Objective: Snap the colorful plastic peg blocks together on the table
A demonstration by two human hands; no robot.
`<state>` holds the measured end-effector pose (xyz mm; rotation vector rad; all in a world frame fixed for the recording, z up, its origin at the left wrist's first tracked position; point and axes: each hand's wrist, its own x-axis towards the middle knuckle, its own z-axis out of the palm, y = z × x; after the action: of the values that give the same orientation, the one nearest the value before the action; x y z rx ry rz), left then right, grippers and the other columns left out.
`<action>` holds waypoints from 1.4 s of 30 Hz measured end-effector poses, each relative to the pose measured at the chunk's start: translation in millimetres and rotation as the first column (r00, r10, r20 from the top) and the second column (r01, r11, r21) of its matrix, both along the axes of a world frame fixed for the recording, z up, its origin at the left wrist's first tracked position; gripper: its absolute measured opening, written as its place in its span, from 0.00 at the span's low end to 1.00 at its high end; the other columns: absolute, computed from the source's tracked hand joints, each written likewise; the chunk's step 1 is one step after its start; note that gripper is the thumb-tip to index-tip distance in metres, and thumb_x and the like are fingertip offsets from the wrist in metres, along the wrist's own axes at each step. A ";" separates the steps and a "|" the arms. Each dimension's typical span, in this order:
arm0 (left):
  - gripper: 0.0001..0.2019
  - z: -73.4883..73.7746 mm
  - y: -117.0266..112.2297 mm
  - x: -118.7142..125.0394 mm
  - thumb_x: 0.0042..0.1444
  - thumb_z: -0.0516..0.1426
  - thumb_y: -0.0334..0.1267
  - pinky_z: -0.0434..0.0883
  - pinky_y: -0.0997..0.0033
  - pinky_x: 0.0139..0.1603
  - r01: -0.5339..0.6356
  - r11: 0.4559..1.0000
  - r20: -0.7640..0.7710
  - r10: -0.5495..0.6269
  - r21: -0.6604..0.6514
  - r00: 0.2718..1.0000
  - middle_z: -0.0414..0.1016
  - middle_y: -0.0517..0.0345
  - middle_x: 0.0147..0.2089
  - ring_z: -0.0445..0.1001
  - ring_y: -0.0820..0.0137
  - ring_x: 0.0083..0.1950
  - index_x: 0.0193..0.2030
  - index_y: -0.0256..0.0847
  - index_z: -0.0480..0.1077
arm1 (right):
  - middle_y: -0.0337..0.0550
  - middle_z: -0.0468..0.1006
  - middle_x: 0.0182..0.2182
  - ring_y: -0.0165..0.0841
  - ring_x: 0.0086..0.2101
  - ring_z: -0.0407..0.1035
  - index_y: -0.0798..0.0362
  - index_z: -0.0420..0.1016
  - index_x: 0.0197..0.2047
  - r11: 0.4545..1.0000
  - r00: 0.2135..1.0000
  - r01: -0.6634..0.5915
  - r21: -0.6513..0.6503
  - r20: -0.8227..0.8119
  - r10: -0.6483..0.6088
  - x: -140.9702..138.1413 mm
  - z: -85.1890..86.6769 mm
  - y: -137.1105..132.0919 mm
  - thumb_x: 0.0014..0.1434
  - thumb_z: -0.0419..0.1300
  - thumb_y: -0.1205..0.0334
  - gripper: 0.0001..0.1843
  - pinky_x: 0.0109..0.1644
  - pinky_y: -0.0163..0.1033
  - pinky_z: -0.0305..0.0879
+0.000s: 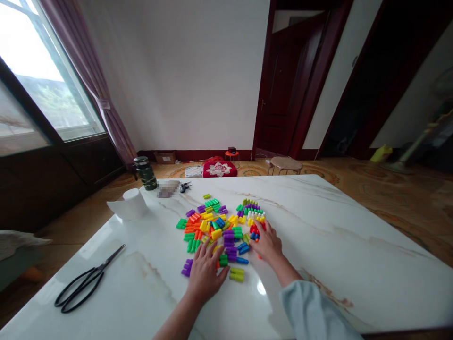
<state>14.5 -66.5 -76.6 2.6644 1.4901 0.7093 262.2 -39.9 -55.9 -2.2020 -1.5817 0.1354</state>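
Observation:
Bright plastic building blocks with rounded pegs lie in a loose pile [208,224] on the white marble-patterned table [354,236]. My left hand [205,274] rests at the pile's near edge, fingers spread. Between its thumb and index finger is a green block [223,260]; I cannot tell whether they touch it. To the right, several blocks are joined into a multicoloured row [250,208], running from lime and purple to white, yellow, red and blue. My right hand [268,242] has its thumb and fingers around the near, red and blue end, partly hiding it. A lime block [237,274] lies near my left thumb.
Black-handled scissors [88,282] lie on the left of the table. Behind them stand a white paper roll [130,204] and a camouflage-patterned flask [145,174]. A small dark tool [184,187] lies at the far edge. A stool [286,164] stands beyond the table.

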 end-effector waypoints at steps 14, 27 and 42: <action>0.42 -6.2 0.7 2.5 0.54 0.58 0.41 0.56 0.46 0.69 0.023 0.998 0.120 -0.030 0.064 0.992 0.51 0.45 0.73 0.52 0.51 0.72 0.73 0.41 0.44 | 0.46 0.78 0.42 0.40 0.43 0.73 0.52 0.74 0.47 0.984 0.872 0.019 0.175 -0.485 0.069 -46.0 2.7 17.9 0.50 0.63 0.57 0.20 0.48 0.41 0.68; 0.45 1.5 -3.3 6.9 0.52 0.61 0.40 0.56 0.40 0.67 -0.043 0.992 0.189 0.020 0.119 0.982 0.28 0.48 0.77 0.39 0.43 0.75 0.74 0.48 0.44 | 0.52 0.62 0.63 0.50 0.63 0.52 0.46 0.71 0.60 0.968 0.976 -0.216 0.125 0.035 0.214 -23.0 37.7 65.4 0.51 0.66 0.45 0.34 0.65 0.57 0.51; 0.42 2.0 -4.1 7.9 0.53 0.61 0.40 0.56 0.41 0.68 -0.055 0.992 0.160 0.036 0.113 0.987 0.30 0.47 0.77 0.41 0.46 0.75 0.73 0.45 0.47 | 0.45 0.66 0.57 0.41 0.53 0.65 0.40 0.70 0.58 0.979 0.991 -0.130 0.155 0.009 0.130 -28.6 3.1 54.1 0.53 0.63 0.54 0.27 0.49 0.41 0.66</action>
<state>22.4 -70.5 -74.6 2.5906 1.5177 1.0149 233.6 14.2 -52.8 -1.9805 -1.6762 0.0501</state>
